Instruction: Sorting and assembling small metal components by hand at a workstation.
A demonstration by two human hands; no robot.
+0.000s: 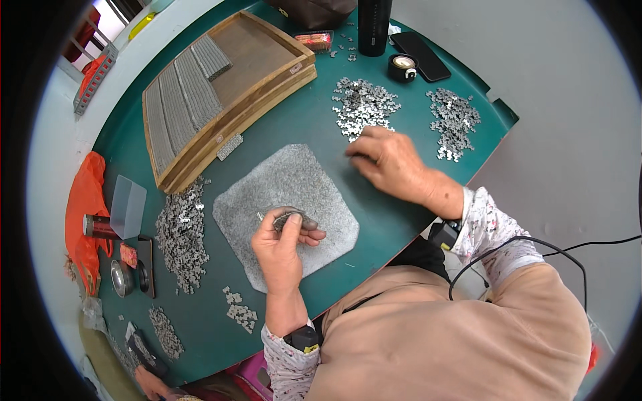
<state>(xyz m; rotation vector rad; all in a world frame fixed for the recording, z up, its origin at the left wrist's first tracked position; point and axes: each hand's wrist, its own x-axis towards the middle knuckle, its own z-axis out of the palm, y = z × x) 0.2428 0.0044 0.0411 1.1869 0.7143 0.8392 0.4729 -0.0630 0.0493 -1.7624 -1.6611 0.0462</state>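
Note:
My left hand [284,237] is closed around a small, dark grey stack of thin metal pieces [289,217], above the grey felt mat [287,174]. The fingers partly hide the stack. To the right of the mat, my right hand [394,164] hovers over the green table with its fingers curled and the tips close together. Whatever lies between those fingertips, if anything, is too small and blurred to tell. Just beyond this hand spreads a pile of small shiny metal pieces [364,103]. A second pile of metal pieces [455,123] lies farther right.
Stacked wooden trays [267,73] hold rows of grey pieces at the far left. More loose pieces [182,234] lie left of the mat. A black tumbler [374,27], a round container [402,67] and a phone [421,57] stand far right. Another person's hand [150,382] shows lower left.

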